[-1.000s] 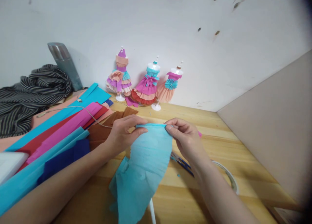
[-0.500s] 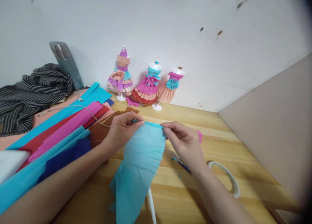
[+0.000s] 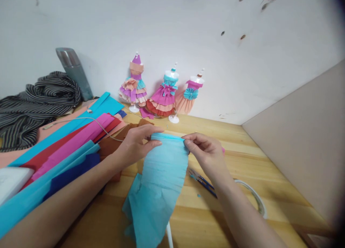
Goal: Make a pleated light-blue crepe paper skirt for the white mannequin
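A light blue sheet of crepe paper point(image 3: 164, 169) hangs over the table, its upper edge folded into a narrow band and its body finely creased. My right hand point(image 3: 203, 151) pinches the right end of that band between thumb and fingers. At the left end, my left hand point(image 3: 140, 142) has thumb and forefinger parted, with the paper's corner showing in the gap. Behind the paper's lower part, a white stick-like piece point(image 3: 169, 235) is partly hidden. Scissors with dark blue handles point(image 3: 203, 183) lie under my right wrist.
Three small dress forms in paper dresses point(image 3: 133, 86) stand along the wall. Coloured paper sheets point(image 3: 70, 143), a white cable point(image 3: 101, 124), striped cloth point(image 3: 51, 93) and a bottle point(image 3: 74, 72) are at left. A tape roll point(image 3: 260, 201) lies beyond my right forearm.
My left thumb and forefinger have come apart from their pinch on the band. The paper and my right hand have shifted slightly right, and more of the folded edge shows.
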`<state>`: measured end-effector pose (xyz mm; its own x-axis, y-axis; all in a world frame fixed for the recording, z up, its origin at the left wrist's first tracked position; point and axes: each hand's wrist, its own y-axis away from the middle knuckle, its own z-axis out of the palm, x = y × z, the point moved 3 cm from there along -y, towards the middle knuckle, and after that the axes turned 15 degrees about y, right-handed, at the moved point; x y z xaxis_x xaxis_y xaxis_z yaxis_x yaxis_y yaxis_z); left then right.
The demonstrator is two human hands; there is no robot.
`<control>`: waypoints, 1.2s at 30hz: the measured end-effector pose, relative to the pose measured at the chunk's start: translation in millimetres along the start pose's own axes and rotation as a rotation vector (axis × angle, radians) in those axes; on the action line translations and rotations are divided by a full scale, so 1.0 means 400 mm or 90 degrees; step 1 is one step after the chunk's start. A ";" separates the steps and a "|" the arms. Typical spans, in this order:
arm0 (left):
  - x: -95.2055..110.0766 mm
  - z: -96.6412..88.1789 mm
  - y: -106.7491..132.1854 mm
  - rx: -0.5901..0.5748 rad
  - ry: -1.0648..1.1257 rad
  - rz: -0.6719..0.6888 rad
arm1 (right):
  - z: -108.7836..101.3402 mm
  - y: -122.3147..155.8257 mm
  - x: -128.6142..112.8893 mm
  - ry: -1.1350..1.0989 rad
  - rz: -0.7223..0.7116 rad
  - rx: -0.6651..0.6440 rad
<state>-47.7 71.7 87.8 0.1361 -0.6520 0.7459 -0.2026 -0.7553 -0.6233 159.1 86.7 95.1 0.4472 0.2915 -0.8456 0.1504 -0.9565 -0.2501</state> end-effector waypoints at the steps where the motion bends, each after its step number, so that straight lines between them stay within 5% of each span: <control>1: 0.006 -0.001 -0.002 -0.020 -0.028 0.054 | -0.001 -0.001 0.000 0.001 0.002 -0.002; 6: 0.022 -0.005 -0.003 -0.048 -0.097 0.222 | -0.002 -0.003 0.003 0.001 0.011 -0.026; 13: 0.024 -0.012 0.001 -0.053 -0.097 0.245 | 0.000 -0.002 0.008 -0.002 0.020 -0.061; 26: -0.013 -0.007 -0.003 0.038 -0.029 -0.087 | 0.006 -0.012 0.009 -0.042 0.056 -0.023; 36: 0.012 0.002 -0.010 -0.065 -0.068 -0.198 | -0.007 -0.013 0.007 -0.001 0.066 -0.070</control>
<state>-45.5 71.4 93.7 0.3066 -0.3990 0.8642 -0.2303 -0.9120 -0.3394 162.0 92.5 95.5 0.4634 0.1911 -0.8653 0.1986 -0.9740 -0.1087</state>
